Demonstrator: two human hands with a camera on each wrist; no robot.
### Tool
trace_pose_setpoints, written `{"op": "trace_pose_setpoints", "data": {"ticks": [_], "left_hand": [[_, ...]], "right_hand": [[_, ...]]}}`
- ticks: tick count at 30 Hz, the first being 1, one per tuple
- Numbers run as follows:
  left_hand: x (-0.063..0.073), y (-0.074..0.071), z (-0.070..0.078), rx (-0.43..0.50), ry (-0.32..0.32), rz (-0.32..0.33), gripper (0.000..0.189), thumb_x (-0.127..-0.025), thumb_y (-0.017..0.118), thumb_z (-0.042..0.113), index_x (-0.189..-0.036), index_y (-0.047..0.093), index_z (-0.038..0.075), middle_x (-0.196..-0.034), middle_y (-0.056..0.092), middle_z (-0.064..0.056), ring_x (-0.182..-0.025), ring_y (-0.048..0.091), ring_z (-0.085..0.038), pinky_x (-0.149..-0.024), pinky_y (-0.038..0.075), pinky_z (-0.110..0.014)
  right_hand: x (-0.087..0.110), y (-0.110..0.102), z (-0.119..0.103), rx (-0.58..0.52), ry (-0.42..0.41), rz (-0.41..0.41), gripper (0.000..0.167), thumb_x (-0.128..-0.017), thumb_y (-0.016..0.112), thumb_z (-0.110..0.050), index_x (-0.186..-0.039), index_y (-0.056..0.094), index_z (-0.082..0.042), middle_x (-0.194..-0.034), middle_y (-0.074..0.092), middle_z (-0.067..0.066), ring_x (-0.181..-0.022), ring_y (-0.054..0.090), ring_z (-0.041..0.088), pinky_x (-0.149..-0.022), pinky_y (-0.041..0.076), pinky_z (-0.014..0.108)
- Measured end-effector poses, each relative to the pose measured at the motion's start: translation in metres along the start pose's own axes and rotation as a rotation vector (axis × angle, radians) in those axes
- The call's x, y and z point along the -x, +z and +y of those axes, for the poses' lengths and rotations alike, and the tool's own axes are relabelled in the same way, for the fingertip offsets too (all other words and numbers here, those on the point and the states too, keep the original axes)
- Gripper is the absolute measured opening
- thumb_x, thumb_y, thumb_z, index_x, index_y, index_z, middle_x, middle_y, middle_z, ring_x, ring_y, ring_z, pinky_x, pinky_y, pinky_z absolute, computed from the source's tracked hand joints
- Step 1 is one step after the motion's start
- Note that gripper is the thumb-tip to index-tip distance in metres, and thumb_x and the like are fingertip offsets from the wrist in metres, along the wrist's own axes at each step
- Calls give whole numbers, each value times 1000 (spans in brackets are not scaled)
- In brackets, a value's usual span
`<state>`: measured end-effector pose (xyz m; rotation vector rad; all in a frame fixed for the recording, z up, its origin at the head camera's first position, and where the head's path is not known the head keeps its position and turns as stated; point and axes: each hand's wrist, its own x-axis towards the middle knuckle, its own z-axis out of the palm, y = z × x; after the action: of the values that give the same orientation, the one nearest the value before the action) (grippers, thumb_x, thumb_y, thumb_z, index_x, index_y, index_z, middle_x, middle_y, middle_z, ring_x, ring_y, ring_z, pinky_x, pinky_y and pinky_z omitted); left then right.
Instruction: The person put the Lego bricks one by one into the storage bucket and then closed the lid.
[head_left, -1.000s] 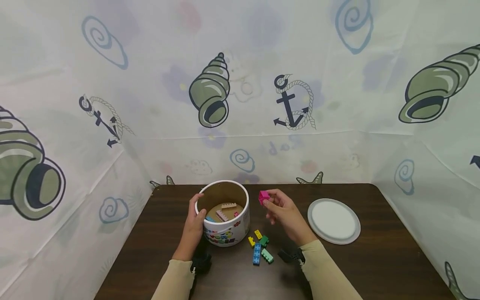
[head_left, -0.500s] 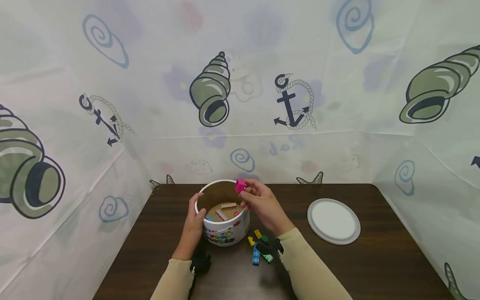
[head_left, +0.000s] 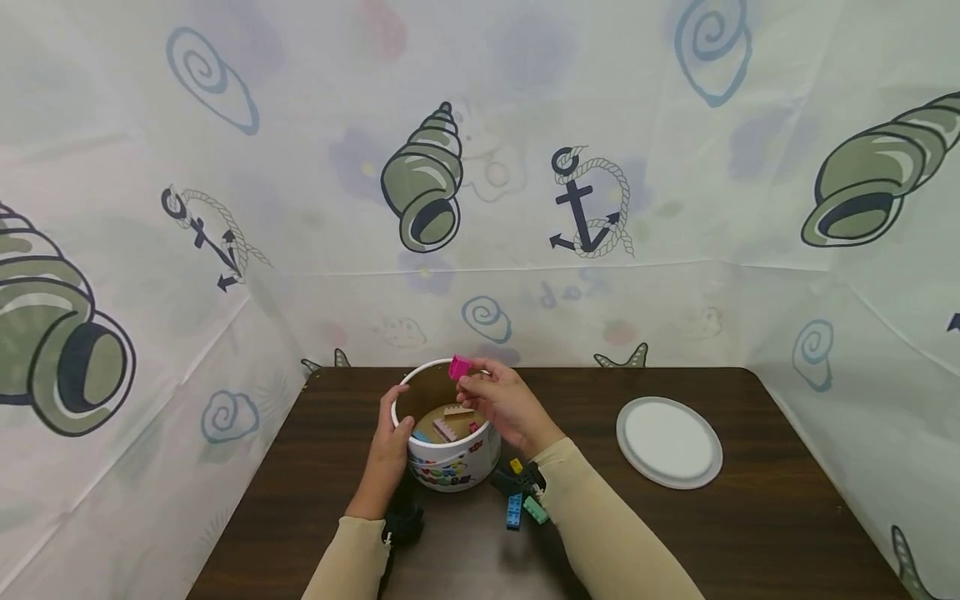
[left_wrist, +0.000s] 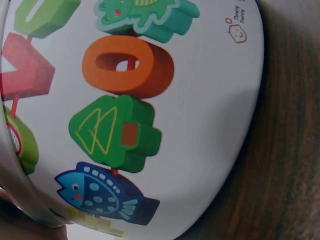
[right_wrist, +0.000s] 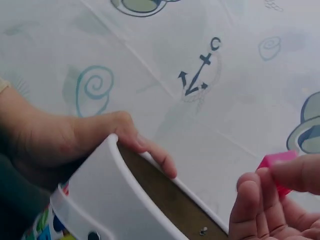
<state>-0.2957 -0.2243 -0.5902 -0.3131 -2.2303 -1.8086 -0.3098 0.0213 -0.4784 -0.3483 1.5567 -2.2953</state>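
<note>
My left hand [head_left: 388,457] grips the rim of a white round tub [head_left: 467,473] with colourful printing, thumb outside on the near side. Over the tub's opening, my right hand [head_left: 512,408] pinches a bright pink toy brick [head_left: 459,367] between thumb and fingers. Down in the tub lie a pale pink brick [head_left: 445,430], another pale brick [head_left: 457,410] and smaller blue and pink pieces. The left wrist view is filled by the tub's printed side [left_wrist: 210,115]. In the right wrist view the pink brick [right_wrist: 274,159] is partly hidden by my fingers, beyond the tub's rim [right_wrist: 150,210].
On the dark wooden table [head_left: 772,517], right of the tub, lie a blue brick [head_left: 513,512], a mint green brick [head_left: 535,510] and a yellow one [head_left: 516,466]. The right wrist's black camera covers other bricks there. A white round lid [head_left: 670,442] lies farther right.
My right hand has moved left with the pink brick, from right of the tub to over its opening. The left hand stays on the rim.
</note>
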Motion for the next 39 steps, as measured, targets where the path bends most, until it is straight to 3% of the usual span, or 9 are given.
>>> {"op": "trace_pose_setpoints", "data": {"ticks": [11, 22, 26, 31, 35, 39], "left_hand": [[0, -1, -3, 6, 8, -5, 60, -111, 52, 34, -166, 32, 23, -171, 34, -13, -149, 45, -40, -122, 33, -67], [-1, 0, -4, 20, -5, -10, 59, -110, 51, 31, -165, 32, 21, -170, 35, -14, -149, 44, -42, -123, 34, -62], [-1, 1, -3, 40, -16, -19, 59, -111, 50, 32, -166, 31, 21, -168, 38, -16, -147, 47, -45, -121, 39, -62], [-1, 0, -2, 46, -26, -19, 60, -110, 51, 34, -165, 31, 22, -168, 37, -17, -148, 46, -46, -121, 36, -69], [-1, 0, -1, 36, -19, -9, 59, -110, 53, 34, -164, 33, 24, -169, 36, -14, -149, 44, -45, -122, 33, -68], [-1, 0, 0, 48, -22, -17, 59, -110, 53, 34, -164, 32, 25, -169, 36, -14, -149, 44, -46, -122, 34, -68]], "right_hand": [[-2, -1, -2, 53, 91, 15, 48, -107, 67, -8, -153, 53, -2, -112, 74, 8, -99, 73, 18, -92, 63, 28], [-2, -5, 1, 86, 99, 23, 45, -108, 67, -11, -152, 56, -7, -123, 74, 18, -108, 77, 23, -115, 54, 47], [-1, -6, 1, 101, 75, 4, 48, -108, 67, -13, -153, 55, -6, -123, 74, 15, -110, 77, 21, -117, 52, 48], [5, -12, 6, 64, -22, -74, 44, -110, 63, -15, -152, 54, -4, -115, 72, 7, -109, 73, 19, -107, 58, 37], [12, -22, 16, -1, -111, -144, 42, -112, 59, -15, -152, 52, -3, -111, 69, 7, -98, 69, 17, -89, 60, 25], [21, -33, 24, 0, -133, -168, 42, -112, 61, -18, -151, 51, -4, -114, 68, 9, -92, 67, 16, -77, 59, 22]]}}
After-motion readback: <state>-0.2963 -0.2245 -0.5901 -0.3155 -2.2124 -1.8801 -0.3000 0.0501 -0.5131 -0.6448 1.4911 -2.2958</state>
